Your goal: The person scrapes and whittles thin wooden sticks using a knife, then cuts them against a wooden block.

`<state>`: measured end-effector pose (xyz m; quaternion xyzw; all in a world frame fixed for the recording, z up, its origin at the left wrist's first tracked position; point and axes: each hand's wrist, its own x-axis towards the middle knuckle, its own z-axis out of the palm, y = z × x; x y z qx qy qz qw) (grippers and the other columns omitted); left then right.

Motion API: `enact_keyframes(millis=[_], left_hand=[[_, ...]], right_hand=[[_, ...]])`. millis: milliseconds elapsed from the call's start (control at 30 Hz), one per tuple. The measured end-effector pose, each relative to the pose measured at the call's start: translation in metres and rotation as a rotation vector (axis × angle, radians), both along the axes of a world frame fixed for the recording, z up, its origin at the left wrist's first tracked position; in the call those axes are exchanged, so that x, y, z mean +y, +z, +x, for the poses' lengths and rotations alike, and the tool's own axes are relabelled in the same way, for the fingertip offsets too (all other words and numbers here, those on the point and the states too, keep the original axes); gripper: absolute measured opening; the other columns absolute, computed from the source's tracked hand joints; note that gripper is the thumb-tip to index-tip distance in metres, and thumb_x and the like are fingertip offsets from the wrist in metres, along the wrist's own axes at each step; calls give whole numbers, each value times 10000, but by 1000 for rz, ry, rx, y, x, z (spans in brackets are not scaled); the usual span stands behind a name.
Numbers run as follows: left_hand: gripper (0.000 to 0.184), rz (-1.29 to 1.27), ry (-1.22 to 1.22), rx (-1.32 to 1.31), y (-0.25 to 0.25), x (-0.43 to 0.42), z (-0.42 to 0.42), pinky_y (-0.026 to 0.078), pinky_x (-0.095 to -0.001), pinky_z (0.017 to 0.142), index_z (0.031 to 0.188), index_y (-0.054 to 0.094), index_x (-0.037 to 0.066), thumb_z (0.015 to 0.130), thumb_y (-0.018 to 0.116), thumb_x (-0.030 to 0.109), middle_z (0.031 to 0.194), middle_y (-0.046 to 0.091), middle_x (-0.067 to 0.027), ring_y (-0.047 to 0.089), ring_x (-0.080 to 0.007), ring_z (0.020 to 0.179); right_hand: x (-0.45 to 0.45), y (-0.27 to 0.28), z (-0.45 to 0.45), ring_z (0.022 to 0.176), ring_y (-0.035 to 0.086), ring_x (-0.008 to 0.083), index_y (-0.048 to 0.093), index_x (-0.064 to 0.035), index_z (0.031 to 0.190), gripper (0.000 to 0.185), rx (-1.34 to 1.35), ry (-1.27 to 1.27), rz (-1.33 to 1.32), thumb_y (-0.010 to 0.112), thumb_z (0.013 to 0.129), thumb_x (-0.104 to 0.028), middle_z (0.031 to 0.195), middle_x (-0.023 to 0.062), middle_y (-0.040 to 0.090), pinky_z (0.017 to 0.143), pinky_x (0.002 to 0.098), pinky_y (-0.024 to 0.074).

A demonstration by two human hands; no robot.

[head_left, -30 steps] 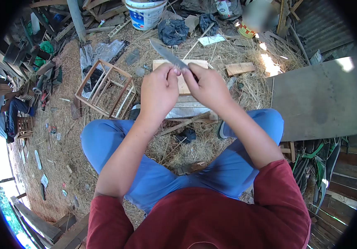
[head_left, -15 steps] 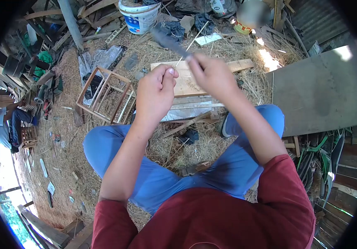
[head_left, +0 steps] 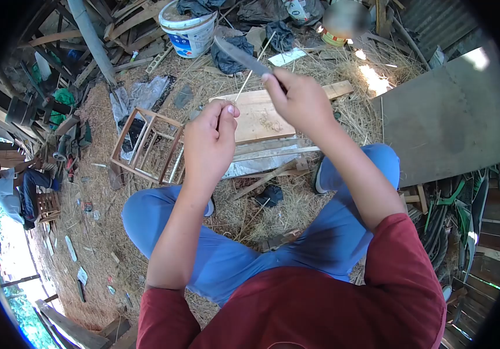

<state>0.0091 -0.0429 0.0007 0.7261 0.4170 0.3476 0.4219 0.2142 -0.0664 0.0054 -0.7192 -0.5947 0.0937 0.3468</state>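
Note:
My left hand (head_left: 210,136) is closed around the lower end of a thin pale wooden stick (head_left: 267,47), which slants up and to the right. My right hand (head_left: 303,103) grips a knife (head_left: 239,56), its handle mostly hidden by the fingers. The long grey blade points up and left, crossing the stick in this view; whether they touch I cannot tell. Below both hands lies a light wooden board (head_left: 250,125) with some shavings on it, set between my legs on the straw-covered ground.
A small wooden frame (head_left: 140,173) stands left of the board. Behind are a white bucket (head_left: 190,36), black plastic bags (head_left: 232,53) and scrap wood. A large flat panel (head_left: 445,116) lies at right. Another person (head_left: 11,192) sits at far left.
The knife blade, blurred before, is now sharp and sits slightly farther left. My left hand has shifted a little left and down with the stick. The whole view has tilted slightly.

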Motion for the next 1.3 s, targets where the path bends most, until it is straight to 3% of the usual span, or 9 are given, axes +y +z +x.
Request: enact_keyframes(millis=[100, 300, 400, 700, 800, 967, 1033, 1133, 1300], left_hand=[[213, 26, 12, -78, -14, 6, 0, 431, -287, 563, 1002, 686, -4, 1069, 576, 165, 656, 591, -36, 531, -71, 596], [215, -37, -30, -139, -45, 16, 7, 400, -280, 549, 984, 682, -5, 1071, 564, 153, 659, 582, -22, 509, -66, 596], [227, -157, -95, -135, -45, 10, 12, 399, -252, 606, 1003, 660, -3, 1100, 531, 156, 708, 568, 2, 497, -63, 648], [242, -485, -295, -145, -32, 3, 19, 437, -231, 656, 1095, 648, 7, 1125, 488, 185, 766, 654, -3, 520, -59, 679], [239, -373, -164, -125, -40, 3, 23, 488, -289, 771, 1185, 632, 6, 1105, 528, 205, 919, 706, -81, 590, -143, 771], [325, 805, 261, 155, -13, -2, 21, 464, -451, 938, 1274, 618, 3, 1005, 657, 183, 1151, 631, -205, 599, -330, 1029], [289, 906, 324, 207, -7, -2, 19, 484, -421, 883, 1237, 631, -1, 990, 668, 143, 1047, 649, -168, 619, -306, 957], [284, 4, 87, -172, -32, 11, 18, 503, -271, 816, 1274, 637, 15, 1068, 628, 210, 1121, 714, -44, 623, -105, 956], [261, -156, 109, -501, -28, 14, 27, 510, -252, 806, 1243, 657, -5, 1081, 613, 196, 1102, 729, -67, 635, -91, 908]], right_hand=[[-14, -16, -22, 674, 694, 420, 709, -103, 949, 350, -53, 265, 22, 567, 1036, -410, 712, 165, 695, 621, 516, 555], [24, -36, 30, 539, 625, 294, 704, -105, 1020, 386, 241, -4, 89, 564, 1066, -461, 696, 125, 673, 542, 430, 495], [19, -21, 38, 481, 360, 23, 596, -79, 990, 334, 1202, -5, 53, 676, 1043, -399, 666, -73, 464, 421, 265, 272], [15, -16, 43, 450, 375, 30, 566, -75, 989, 225, 1262, 3, 151, 721, 1004, -239, 708, -34, 539, 400, 255, 265], [15, -13, 43, 442, 394, 35, 583, -66, 1005, 204, 1235, -26, 176, 715, 1000, -221, 741, -5, 609, 396, 251, 277], [14, -11, 42, 435, 412, 36, 603, -48, 1019, 174, 1127, -32, 233, 698, 1006, -194, 833, 44, 691, 389, 235, 305], [11, -8, 39, 433, 413, 33, 598, -45, 1020, 150, 1241, 32, 194, 676, 1018, -173, 857, 59, 697, 388, 233, 313], [9, -10, 25, 446, 417, 33, 589, -53, 1054, 151, 1338, 50, 176, 670, 1034, -179, 936, 98, 722, 404, 230, 329], [-1, -15, -7, 454, 423, 43, 586, -73, 1091, 168, 1540, 103, 69, 674, 1044, -208, 1044, 115, 745, 415, 239, 328]])
